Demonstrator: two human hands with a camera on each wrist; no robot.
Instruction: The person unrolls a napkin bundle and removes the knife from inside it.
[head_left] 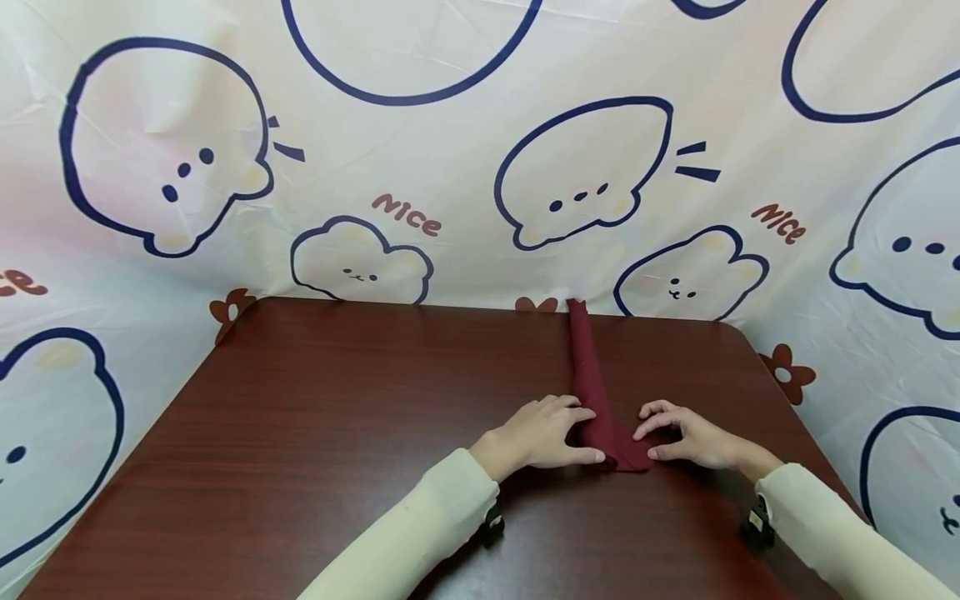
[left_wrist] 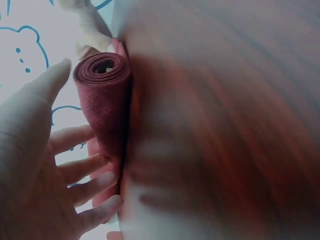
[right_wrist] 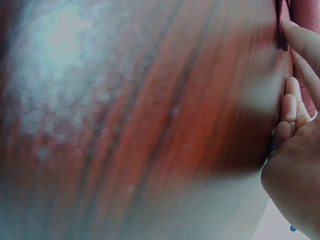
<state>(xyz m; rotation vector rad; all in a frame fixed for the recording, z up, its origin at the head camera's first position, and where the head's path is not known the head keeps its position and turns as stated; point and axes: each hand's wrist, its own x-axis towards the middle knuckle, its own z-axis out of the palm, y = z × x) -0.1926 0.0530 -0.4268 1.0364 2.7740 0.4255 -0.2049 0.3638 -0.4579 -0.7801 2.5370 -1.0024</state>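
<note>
Maroon cloth [head_left: 591, 383], wound into a roll with a loose flap [head_left: 632, 454] at its near right end, lies on the counter [head_left: 375, 400] and reaches its far edge. The left hand [head_left: 543, 433] has a wide grip, fingers spread with tips against the roll; the right hand [head_left: 697, 437] touches the flap, thumb and forefinger apart. Because neither hand clasps the cloth, the winding could slacken (the near end already shows a hollow centre). A sideways tug on the flap might skew the layers or unwind some of them. The far end, with no hand on it, could swing askew or slip over the edge if only the near end were pushed.
</note>
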